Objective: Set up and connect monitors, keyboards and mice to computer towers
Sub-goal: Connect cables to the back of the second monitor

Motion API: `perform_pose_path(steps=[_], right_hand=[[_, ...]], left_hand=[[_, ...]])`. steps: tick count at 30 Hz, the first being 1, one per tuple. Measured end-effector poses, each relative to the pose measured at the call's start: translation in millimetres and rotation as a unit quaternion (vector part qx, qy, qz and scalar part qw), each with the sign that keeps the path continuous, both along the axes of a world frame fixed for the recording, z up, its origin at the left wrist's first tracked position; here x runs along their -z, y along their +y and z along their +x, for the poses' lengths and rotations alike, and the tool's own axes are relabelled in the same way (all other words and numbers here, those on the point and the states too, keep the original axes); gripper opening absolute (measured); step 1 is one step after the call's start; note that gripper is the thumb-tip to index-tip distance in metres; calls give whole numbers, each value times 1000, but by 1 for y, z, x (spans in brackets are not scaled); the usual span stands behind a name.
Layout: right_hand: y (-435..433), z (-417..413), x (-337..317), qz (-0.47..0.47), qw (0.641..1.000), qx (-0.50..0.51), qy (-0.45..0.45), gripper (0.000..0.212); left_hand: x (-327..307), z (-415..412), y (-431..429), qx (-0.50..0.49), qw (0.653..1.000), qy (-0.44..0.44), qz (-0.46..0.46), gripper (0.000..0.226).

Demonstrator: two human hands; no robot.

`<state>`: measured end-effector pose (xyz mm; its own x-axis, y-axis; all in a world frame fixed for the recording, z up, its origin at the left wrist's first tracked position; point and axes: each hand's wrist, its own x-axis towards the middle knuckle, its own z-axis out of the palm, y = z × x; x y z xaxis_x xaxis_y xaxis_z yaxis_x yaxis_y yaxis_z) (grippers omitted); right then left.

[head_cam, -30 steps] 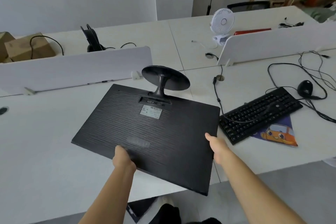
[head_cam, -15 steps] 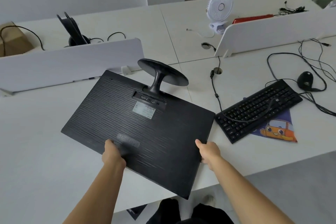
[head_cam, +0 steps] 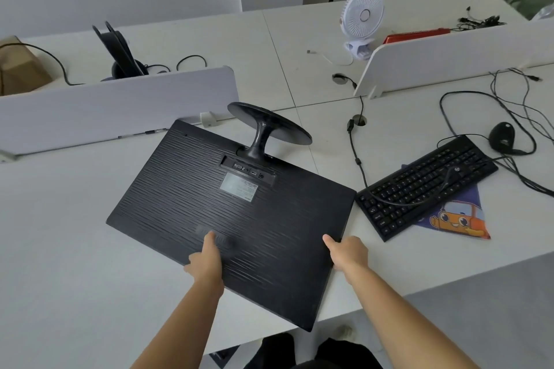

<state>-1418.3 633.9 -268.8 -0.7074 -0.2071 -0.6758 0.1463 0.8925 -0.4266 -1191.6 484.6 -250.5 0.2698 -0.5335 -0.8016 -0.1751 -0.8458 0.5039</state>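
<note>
The monitor (head_cam: 239,213) is lying screen-down over the bench's (head_cam: 75,278) near edge, stand (head_cam: 268,126) pointing away, with the left grip (head_cam: 207,257) clasping its near long side and the right grip (head_cam: 349,253) pinching its right end.

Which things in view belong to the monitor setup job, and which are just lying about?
Job: monitor, gripped by the left hand and right hand; keyboard; mouse.
Lying about: white fan; cardboard box; cartoon mat.
</note>
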Motion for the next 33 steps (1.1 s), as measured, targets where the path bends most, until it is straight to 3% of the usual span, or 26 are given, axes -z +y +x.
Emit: perform_pose_path(steps=[4, 7, 9, 10, 13, 16, 19, 21, 24, 26, 28, 30, 33], right_hand=[[-2, -6, -16, 4, 999, -26, -21, 34], [-3, -23, -33, -13, 994, -89, 65, 28], [-4, -39, -46, -71, 986, -90, 123, 21], [-2, -50, -53, -94, 979, -90, 157, 28], [5, -79, -68, -79, 935, -188, 290, 31], [13, -111, -73, 1, 855, -343, 389, 35], [28, -140, -63, 107, 831, -434, 331, 54], [40, -155, -57, 145, 819, -479, 281, 51], [56, -188, -54, 106, 804, -517, 274, 40], [60, -212, -57, 30, 831, -474, 289, 36], [61, -230, -64, -51, 851, -430, 298, 36], [62, -248, -72, -126, 849, -418, 297, 37], [65, -273, -80, -221, 839, -403, 291, 36]], left_hand=[[-6, -21, 3, 166, 981, -66, -77, 92], [-23, -54, 0, 329, 923, -37, -195, 84], [-35, -79, -7, 389, 893, -11, -227, 81], [-40, -94, -9, 410, 882, 3, -234, 79], [-50, -123, -10, 444, 866, 37, -228, 74], [-58, -153, 1, 467, 857, 51, -211, 70], [-57, -182, 18, 479, 860, 45, -170, 67], [-50, -199, 31, 482, 868, 42, -117, 69], [-38, -232, 47, 521, 849, -32, -77, 70], [-31, -254, 51, 522, 843, -102, -78, 68], [-32, -274, 55, 489, 854, -157, -87, 63], [-37, -294, 60, 427, 885, -161, -95, 57], [-45, -329, 67, 271, 962, -13, -41, 49]])
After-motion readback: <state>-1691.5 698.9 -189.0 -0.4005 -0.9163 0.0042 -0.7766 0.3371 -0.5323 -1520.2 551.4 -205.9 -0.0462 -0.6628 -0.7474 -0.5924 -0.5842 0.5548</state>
